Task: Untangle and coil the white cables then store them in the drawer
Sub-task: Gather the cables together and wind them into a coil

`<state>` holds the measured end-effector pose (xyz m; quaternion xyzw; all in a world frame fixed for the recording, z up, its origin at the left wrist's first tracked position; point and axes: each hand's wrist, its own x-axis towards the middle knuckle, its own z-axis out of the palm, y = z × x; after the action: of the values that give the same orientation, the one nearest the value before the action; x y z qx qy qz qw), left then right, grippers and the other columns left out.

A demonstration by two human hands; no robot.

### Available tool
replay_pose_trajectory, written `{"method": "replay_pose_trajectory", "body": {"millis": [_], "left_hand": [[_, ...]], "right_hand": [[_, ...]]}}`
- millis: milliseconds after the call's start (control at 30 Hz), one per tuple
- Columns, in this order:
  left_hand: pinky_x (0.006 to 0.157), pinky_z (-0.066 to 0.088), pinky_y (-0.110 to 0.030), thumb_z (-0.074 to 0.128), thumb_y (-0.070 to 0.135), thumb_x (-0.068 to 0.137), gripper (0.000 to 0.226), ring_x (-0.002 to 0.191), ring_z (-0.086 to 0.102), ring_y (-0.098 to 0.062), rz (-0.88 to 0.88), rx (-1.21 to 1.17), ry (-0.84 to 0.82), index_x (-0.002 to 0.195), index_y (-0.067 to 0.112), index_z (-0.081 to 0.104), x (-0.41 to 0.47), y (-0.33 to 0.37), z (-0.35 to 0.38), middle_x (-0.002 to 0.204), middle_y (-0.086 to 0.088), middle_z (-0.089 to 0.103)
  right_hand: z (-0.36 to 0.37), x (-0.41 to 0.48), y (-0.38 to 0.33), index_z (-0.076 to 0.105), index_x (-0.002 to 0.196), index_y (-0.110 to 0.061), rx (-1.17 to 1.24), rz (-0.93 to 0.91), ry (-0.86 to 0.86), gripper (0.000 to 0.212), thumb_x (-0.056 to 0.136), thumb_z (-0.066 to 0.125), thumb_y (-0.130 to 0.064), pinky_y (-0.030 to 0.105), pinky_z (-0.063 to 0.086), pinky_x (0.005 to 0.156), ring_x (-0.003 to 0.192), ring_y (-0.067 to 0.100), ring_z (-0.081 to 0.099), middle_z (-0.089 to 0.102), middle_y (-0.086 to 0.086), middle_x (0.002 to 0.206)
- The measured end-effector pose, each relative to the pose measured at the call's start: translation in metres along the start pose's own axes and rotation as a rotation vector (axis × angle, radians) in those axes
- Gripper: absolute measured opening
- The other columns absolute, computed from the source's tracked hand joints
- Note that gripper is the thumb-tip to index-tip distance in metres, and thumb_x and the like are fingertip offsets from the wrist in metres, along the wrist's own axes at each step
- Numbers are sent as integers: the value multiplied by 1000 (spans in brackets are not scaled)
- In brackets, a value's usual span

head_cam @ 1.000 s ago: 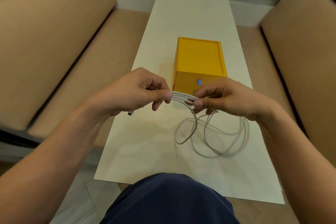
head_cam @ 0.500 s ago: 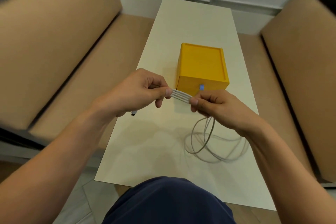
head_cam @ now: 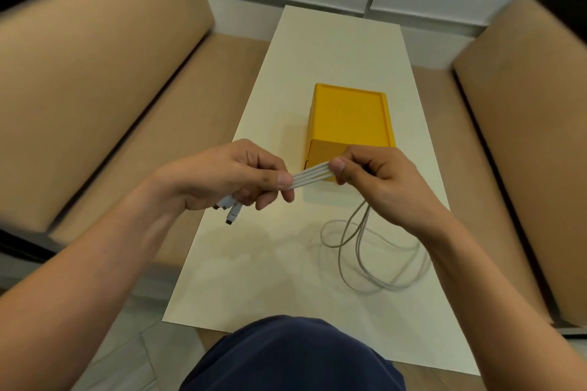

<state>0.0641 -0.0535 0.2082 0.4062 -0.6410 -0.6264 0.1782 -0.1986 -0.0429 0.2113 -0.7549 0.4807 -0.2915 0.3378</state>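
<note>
Pinching a flat band of white cables (head_cam: 309, 175), the left hand (head_cam: 228, 178) and the right hand (head_cam: 378, 181) face each other just above the tabletop (head_cam: 320, 54). The left hand's thumb and curled fingers are clamped on one end of the band. The right hand's thumb and fingers are closed on the other end, a short way apart from the left. Between the two thumbs several strands run side by side, taut and parallel, rising slightly toward the right hand.

Below the left hand's fingers the plugs (head_cam: 233, 215) poke out and hang free, pointing down toward the tabletop without touching it, as far as can be seen. From under the right hand the rest of the cables drop to the tabletop and lie in loose, overlapping loops beneath that hand's wrist and forearm.

Just beyond the right hand's knuckles stands the yellow drawer box (head_cam: 349, 114). Its near face is partly hidden by that hand and by the stretched band, so whether the drawer is open cannot be told.

Outward of the left hand lies a tan couch (head_cam: 95, 89); outward of the right hand, a second tan couch (head_cam: 524, 143). Below both forearms, a dark blue knee (head_cam: 292, 355) overlaps the tabletop's near edge.
</note>
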Motion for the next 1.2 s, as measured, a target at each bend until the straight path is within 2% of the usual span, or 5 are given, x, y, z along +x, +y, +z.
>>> {"method": "replay_pose_trajectory", "body": {"millis": [200,433,700,933,1200], "left_hand": [[51,29,-19,69,37,86,31,52,37,-10,-55,113,30,82,7,75,2,-9,-5,55,0,49],[52,33,-21,66,34,98,24,58,41,-14,-66,302,40,89,17,80,10,-4,-5,61,-2,57],[50,33,-16,62,27,101,22,54,39,-11,-61,240,39,96,14,79,23,-16,-8,60,-2,56],[68,52,-24,54,20,106,24,69,66,-17,-121,200,-59,95,6,71,34,-14,-11,80,-9,72],[61,48,-27,54,30,107,26,64,59,-15,-56,217,-22,104,11,72,41,-9,2,81,-6,71]], "right_hand": [[-6,5,7,75,96,-23,-87,42,-364,27,98,59,-45,19,31,53,55,5,42,51,-8,63],[-12,17,13,69,73,-29,-199,86,-498,35,100,57,-48,27,31,59,56,7,39,47,-6,58],[-5,23,26,69,76,-29,-265,98,-437,36,99,56,-53,43,39,61,58,11,45,54,-1,62],[9,24,32,66,74,-18,-135,87,-339,36,103,59,-38,34,32,59,56,9,39,49,-2,60],[8,34,27,67,74,-22,-148,60,-317,35,104,57,-39,23,29,52,56,11,42,50,-11,56]]}}
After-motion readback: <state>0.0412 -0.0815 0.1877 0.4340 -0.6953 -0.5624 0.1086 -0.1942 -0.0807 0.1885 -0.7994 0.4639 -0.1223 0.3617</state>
